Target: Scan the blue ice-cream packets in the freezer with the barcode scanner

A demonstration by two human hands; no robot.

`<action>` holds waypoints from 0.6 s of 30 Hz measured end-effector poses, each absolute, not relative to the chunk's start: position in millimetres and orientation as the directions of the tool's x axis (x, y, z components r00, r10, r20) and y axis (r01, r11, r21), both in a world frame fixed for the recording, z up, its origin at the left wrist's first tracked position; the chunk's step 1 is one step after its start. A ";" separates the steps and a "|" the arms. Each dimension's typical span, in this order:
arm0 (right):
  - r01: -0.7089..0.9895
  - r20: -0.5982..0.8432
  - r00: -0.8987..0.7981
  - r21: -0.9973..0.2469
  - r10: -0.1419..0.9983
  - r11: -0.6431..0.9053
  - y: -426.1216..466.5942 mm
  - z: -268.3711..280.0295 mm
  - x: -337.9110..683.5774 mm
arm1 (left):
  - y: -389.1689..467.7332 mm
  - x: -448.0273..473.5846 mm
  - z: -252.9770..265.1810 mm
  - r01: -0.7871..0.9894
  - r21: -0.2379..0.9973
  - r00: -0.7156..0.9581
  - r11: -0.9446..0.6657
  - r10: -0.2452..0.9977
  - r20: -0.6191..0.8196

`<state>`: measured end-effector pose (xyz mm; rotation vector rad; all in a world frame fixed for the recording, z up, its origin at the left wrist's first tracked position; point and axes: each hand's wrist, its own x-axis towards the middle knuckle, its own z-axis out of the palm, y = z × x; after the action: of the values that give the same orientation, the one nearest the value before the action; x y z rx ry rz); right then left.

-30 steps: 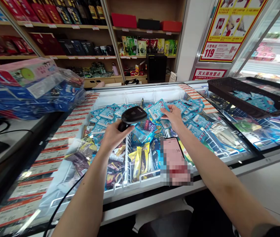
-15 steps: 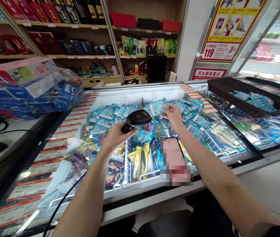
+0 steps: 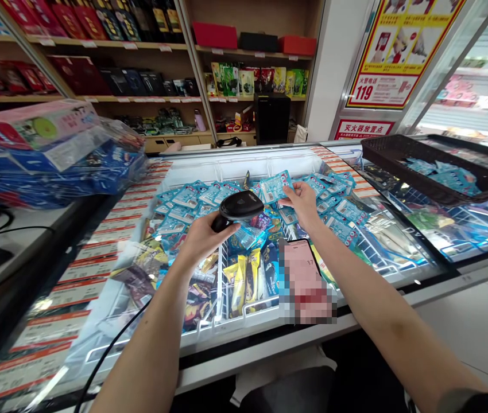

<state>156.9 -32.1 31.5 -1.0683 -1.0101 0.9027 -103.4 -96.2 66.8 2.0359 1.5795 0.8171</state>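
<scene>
My left hand [image 3: 204, 236] is closed round the handle of a black barcode scanner [image 3: 242, 205], its head turned to the right. In my right hand [image 3: 301, 202] I pinch a blue packet [image 3: 275, 186] by its right edge, with a printed barcode on its left end facing the scanner. More blue packets [image 3: 186, 196] lie spread over the glass top on the left, and others [image 3: 334, 186] on the right. A phone [image 3: 306, 275], partly pixelated, rests on the glass below my right hand and shows the number 37.
The glass-topped freezer [image 3: 244, 327] holds wire baskets of wrapped ice creams. A dark basket [image 3: 437, 172] with blue packets stands at the right. Boxes in plastic [image 3: 54, 155] are stacked at the left. The scanner's cable [image 3: 110, 350] trails past my left forearm.
The number on the phone has gone from 36 to 37. Both hands, the scanner and the packet have kept practically the same place.
</scene>
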 end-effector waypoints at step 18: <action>0.714 0.483 0.495 -0.700 0.722 -0.021 -25.9 37.1 214.8 | -89.3 -113.9 63.6 0.692 0.714 -0.077 -0.109 0.972 0.223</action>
<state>214.8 -25.9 37.1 -1.7382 -1.2219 0.0102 -113.9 -89.3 63.6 1.8262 1.7914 1.0132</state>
